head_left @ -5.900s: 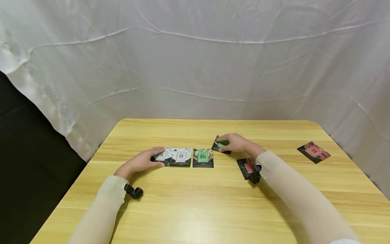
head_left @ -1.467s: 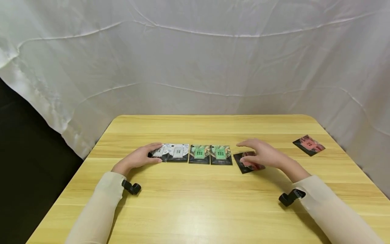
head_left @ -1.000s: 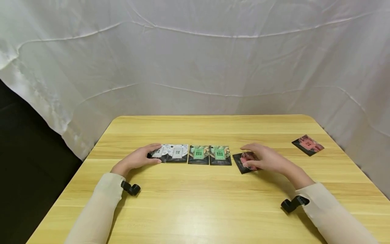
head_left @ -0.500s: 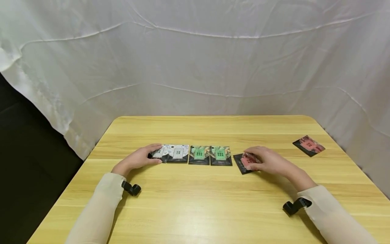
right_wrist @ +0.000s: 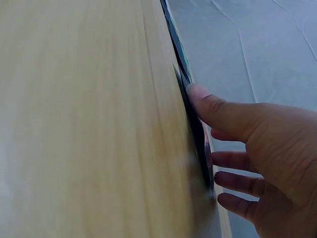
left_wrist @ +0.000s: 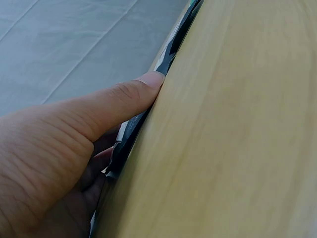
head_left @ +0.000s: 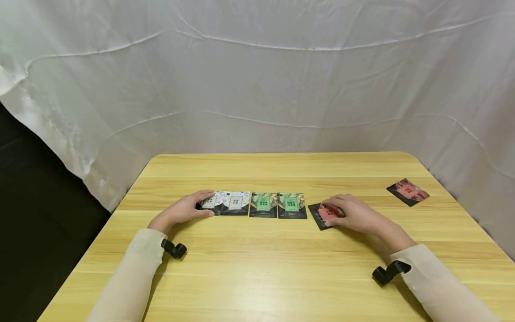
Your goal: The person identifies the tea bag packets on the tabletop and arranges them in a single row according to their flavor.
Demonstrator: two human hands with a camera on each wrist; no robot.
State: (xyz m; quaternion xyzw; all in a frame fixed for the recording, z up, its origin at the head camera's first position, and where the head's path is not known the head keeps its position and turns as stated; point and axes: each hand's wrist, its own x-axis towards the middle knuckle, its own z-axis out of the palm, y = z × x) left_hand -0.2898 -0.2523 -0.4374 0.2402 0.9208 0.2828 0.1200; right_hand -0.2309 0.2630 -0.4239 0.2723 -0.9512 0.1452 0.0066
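Flat black-bottomed sachets lie on the wooden table. At the row's left end, my left hand (head_left: 184, 209) spans a white-patterned sachet (head_left: 209, 202), thumb along its near edge and fingers at its far side. A second white sachet (head_left: 236, 202) adjoins it, followed by two green-labelled sachets (head_left: 263, 204) side by side. To their right a red-labelled sachet (head_left: 327, 211) lies slightly turned. My right hand (head_left: 356, 214) is over its right part, which it hides. The right wrist view has the thumb (right_wrist: 200, 94) at the sachet's edge and the other fingers spread loosely beside it.
Another red sachet (head_left: 408, 192) lies askew at the table's right. A pale curtain (head_left: 257, 89) hangs behind the table (head_left: 257, 277). Both wrists carry small black cameras, the left one (head_left: 175, 249) above the tabletop.
The right hand earlier held the second green sachet behind the row; that sachet now lies in line. It has since moved to the nearer red sachet and lowered over it. The left hand stays put.
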